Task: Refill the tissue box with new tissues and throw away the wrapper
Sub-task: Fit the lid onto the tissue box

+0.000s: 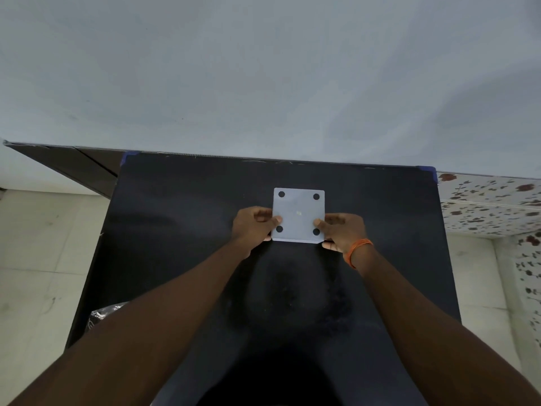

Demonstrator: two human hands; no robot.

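Black table (181, 218) butts against the pale wall, bare surface all around a white square tissue box (298, 215), seemingly bottom-up with four dark dots. Left hand (253, 227) and right hand (342, 230) pinch its opposite sides, thumbs on top.

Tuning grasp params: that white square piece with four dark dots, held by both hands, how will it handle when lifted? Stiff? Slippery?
The white square piece probably stays stiff: its edges read straight though the left hand and right hand grip only its sides. Likely somewhat slippery, since the face looks smooth. It should not roll; it looks flat against the black table.
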